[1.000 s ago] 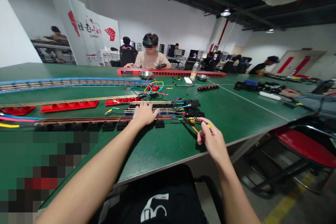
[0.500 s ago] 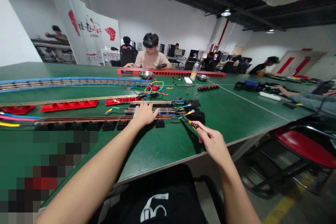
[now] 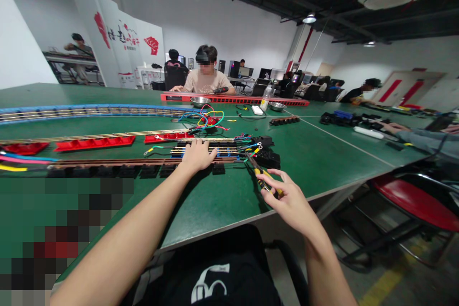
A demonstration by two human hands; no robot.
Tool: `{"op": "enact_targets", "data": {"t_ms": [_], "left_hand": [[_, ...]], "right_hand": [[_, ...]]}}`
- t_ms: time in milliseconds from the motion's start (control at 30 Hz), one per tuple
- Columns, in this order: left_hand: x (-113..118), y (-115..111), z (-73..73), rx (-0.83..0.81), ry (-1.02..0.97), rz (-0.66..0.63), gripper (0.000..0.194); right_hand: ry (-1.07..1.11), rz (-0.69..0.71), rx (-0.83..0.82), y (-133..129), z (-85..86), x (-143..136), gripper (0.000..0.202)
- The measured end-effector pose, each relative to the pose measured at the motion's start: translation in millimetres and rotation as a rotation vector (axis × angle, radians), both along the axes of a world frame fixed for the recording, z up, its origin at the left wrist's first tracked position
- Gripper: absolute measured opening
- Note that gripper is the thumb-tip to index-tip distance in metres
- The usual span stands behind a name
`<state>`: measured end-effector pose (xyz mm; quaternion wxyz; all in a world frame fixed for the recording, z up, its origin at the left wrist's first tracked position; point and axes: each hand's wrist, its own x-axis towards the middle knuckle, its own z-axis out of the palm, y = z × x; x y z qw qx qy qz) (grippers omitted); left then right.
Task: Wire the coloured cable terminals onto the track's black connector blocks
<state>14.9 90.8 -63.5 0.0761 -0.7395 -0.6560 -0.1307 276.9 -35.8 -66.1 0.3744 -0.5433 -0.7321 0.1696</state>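
Note:
My left hand lies flat across a bundle of strip-like rail assemblies with black and blue bases, fingers spread and pressing on top. In my right hand is a pair of pliers with yellow-and-black handles, which stand apart. The jaws point at the right ends of the strips, close by a green wire with a ring terminal; whether they grip it I cannot tell. Black connector blocks lie just beyond. Another green wire with a ring terminal sticks out left of my left hand.
Red-based strips and a long blue track run along the left. Tangled coloured wires, a metal bowl and a bottle are farther back. A co-worker sits opposite; a red stool stands right.
My right hand has turned and its grip on the pliers has loosened, so the handles now spread apart. The ring-terminal wires by the jaws have shifted slightly. My left hand stays put.

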Motion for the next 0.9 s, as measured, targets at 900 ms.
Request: {"op": "enact_targets", "data": {"t_ms": [900], "left_hand": [[0.5, 0.8, -0.5, 0.003, 0.004, 0.002, 0.059]], "right_hand": [[-0.171, 0.056, -0.040, -5.2, 0.7, -2.3, 0.048]]}}
